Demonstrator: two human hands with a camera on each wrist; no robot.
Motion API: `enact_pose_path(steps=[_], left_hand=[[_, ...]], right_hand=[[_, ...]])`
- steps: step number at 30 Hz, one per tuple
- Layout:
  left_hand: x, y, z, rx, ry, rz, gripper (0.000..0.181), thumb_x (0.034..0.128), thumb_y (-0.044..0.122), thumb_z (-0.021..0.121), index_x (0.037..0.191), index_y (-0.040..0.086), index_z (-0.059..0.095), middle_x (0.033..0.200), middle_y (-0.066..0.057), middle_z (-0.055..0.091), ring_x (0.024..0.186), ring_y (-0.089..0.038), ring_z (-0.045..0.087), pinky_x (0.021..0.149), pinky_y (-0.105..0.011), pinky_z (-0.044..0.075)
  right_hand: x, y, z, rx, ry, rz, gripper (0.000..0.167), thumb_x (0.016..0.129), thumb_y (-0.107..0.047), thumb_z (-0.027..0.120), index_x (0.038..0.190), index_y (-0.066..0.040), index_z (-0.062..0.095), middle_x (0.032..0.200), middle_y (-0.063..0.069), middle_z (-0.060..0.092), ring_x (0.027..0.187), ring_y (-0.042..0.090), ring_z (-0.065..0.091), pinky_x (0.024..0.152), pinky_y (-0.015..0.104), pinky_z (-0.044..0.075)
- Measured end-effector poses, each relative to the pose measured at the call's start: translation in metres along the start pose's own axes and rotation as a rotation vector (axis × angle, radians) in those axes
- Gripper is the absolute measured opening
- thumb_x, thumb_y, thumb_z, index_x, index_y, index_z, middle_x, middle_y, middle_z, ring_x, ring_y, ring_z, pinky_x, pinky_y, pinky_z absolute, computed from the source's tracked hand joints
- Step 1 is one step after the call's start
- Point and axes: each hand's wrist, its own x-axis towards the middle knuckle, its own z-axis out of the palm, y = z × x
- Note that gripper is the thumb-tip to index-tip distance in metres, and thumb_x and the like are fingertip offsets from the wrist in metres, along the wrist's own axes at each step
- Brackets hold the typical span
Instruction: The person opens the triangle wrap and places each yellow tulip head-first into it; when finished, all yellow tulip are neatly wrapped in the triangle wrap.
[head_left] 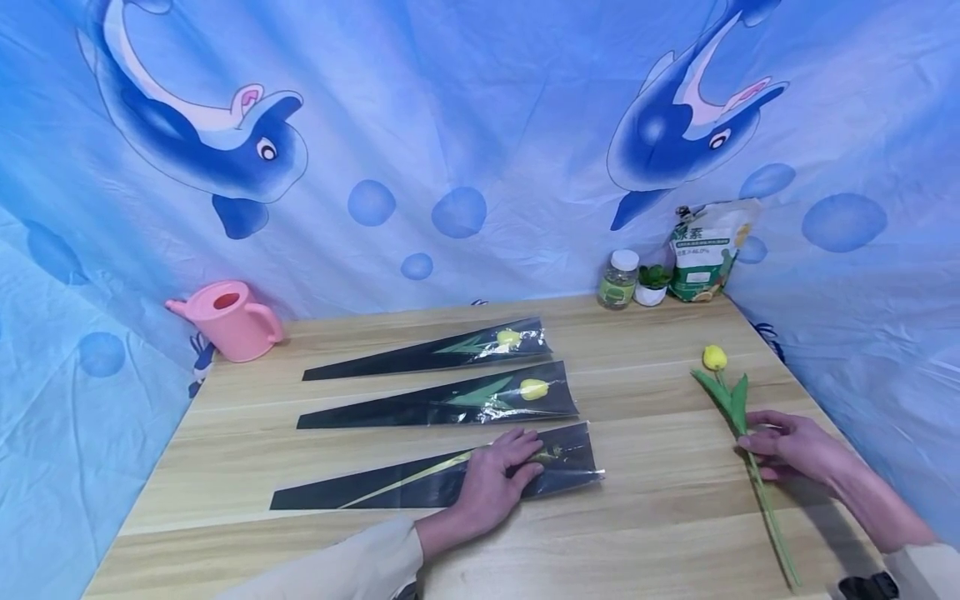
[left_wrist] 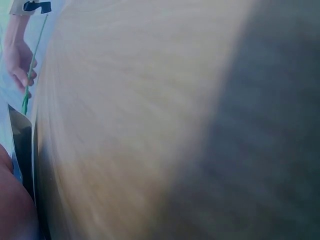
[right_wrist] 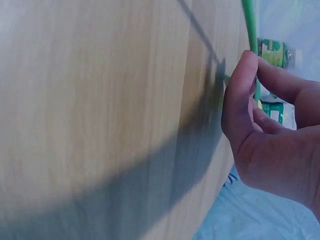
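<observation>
My right hand (head_left: 798,450) pinches the green stem of a yellow artificial tulip (head_left: 715,358) between thumb and fingers at the table's right side. Its bloom points away from me. In the right wrist view, the stem (right_wrist: 250,25) runs through the fingertips. My left hand (head_left: 491,479) rests with fairly straight fingers on the nearest black flower sleeve (head_left: 577,475), covering part of it. A pale yellow-green strip shows along that sleeve; what lies under the hand is hidden. Behind it lie a middle sleeve (head_left: 405,412) and a far sleeve (head_left: 390,358), each with a yellow tulip under clear film.
A pink watering can (head_left: 240,329) stands at the back left corner. At the back right are a white-lidded jar (head_left: 618,283), a small potted plant (head_left: 651,292) and a green-and-white bag (head_left: 705,258). Blue dolphin-print curtains (head_left: 480,150) surround the wooden table (head_left: 660,508).
</observation>
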Motion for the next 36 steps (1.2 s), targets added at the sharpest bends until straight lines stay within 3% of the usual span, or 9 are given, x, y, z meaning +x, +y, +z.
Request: enact_pose_path(steps=[4, 7, 11, 14, 24, 36], left_hand=[[0.0, -0.001, 0.0, 0.001, 0.004, 0.01, 0.033, 0.0817, 0.009, 0.082, 0.114, 0.003, 0.075, 0.12, -0.013, 0.069, 0.119, -0.035, 0.061, 0.1, -0.05, 0.048], [0.0, -0.001, 0.001, -0.001, 0.004, 0.014, 0.033, 0.0817, 0.009, 0.082, 0.113, 0.002, 0.075, 0.12, -0.014, 0.069, 0.119, -0.035, 0.061, 0.1, -0.05, 0.048], [0.001, -0.001, 0.001, 0.006, 0.008, 0.021, 0.032, 0.0818, 0.008, 0.081, 0.112, 0.001, 0.075, 0.119, -0.014, 0.069, 0.118, -0.036, 0.062, 0.099, -0.05, 0.049], [0.001, -0.001, 0.001, 0.009, 0.015, 0.028, 0.032, 0.0813, 0.007, 0.081, 0.111, 0.0, 0.075, 0.118, -0.015, 0.07, 0.117, -0.036, 0.062, 0.098, -0.05, 0.05], [0.001, -0.001, 0.001, 0.004, 0.011, 0.028, 0.031, 0.082, 0.007, 0.081, 0.112, 0.002, 0.075, 0.118, -0.014, 0.07, 0.117, -0.036, 0.062, 0.098, -0.05, 0.05], [0.002, 0.0, 0.002, -0.005, 0.008, 0.023, 0.03, 0.0818, 0.008, 0.081, 0.111, 0.002, 0.076, 0.118, -0.014, 0.07, 0.117, -0.036, 0.062, 0.098, -0.049, 0.05]], right_hand=[[0.001, 0.0, 0.005, 0.135, -0.028, -0.031, 0.061, 0.098, -0.009, 0.064, 0.137, 0.02, 0.027, 0.098, 0.003, 0.071, 0.085, 0.016, 0.066, 0.072, 0.038, 0.061], [0.002, -0.001, 0.011, 0.228, -0.024, -0.044, 0.043, 0.097, -0.006, 0.064, 0.129, 0.009, 0.039, 0.097, 0.004, 0.072, 0.087, 0.015, 0.069, 0.072, 0.037, 0.061], [0.004, -0.007, 0.019, 0.337, 0.01, -0.057, 0.031, 0.098, -0.005, 0.063, 0.122, -0.003, 0.043, 0.096, 0.003, 0.07, 0.085, 0.014, 0.069, 0.072, 0.036, 0.061], [0.006, -0.012, 0.025, 0.453, 0.035, -0.102, 0.026, 0.099, -0.003, 0.062, 0.118, -0.005, 0.044, 0.094, 0.002, 0.066, 0.083, 0.013, 0.068, 0.073, 0.035, 0.061], [0.007, -0.029, 0.048, 0.852, 0.136, -0.295, 0.035, 0.097, 0.008, 0.058, 0.115, -0.007, 0.032, 0.089, 0.006, 0.072, 0.082, 0.019, 0.073, 0.074, 0.035, 0.061], [0.007, -0.044, 0.076, 1.022, 0.216, -0.427, 0.041, 0.093, 0.012, 0.061, 0.116, -0.007, 0.032, 0.088, 0.008, 0.065, 0.083, 0.021, 0.072, 0.077, 0.038, 0.06]])
